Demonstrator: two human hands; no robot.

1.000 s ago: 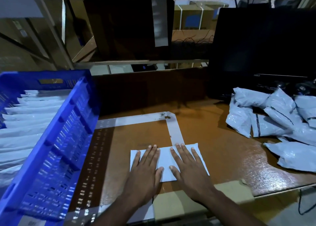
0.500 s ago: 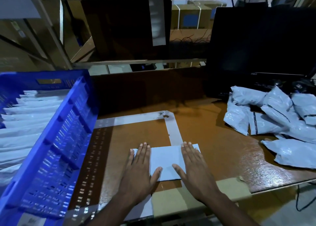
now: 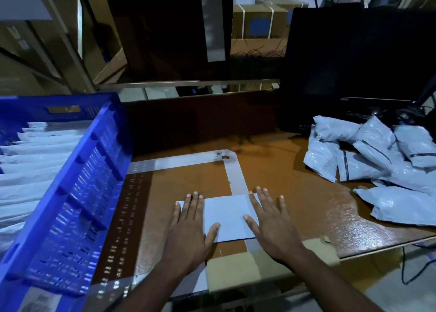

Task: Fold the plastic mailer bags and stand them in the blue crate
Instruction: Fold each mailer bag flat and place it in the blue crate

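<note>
A folded pale mailer bag [image 3: 227,215] lies flat on the brown table near its front edge. My left hand [image 3: 188,226] rests palm down on the bag's left end, fingers spread. My right hand [image 3: 271,222] presses flat on its right end, thumb over the bag. The bag's middle shows between the two hands. The blue crate [image 3: 70,205] stands at the left, with several folded mailers [image 3: 30,160] upright in a row inside it. A loose pile of unfolded mailer bags [image 3: 372,160] sits on the table at the right.
White tape strips [image 3: 233,175] mark a rectangle on the table top. A dark monitor [image 3: 354,59] stands behind the pile, cables beside it. A low brown back panel [image 3: 200,120] and shelving rise beyond. The table's front edge [image 3: 271,271] is just below my wrists.
Both hands have slid apart along the bag, from side by side at its centre to its two ends, uncovering the middle. The bag stays flat in place.
</note>
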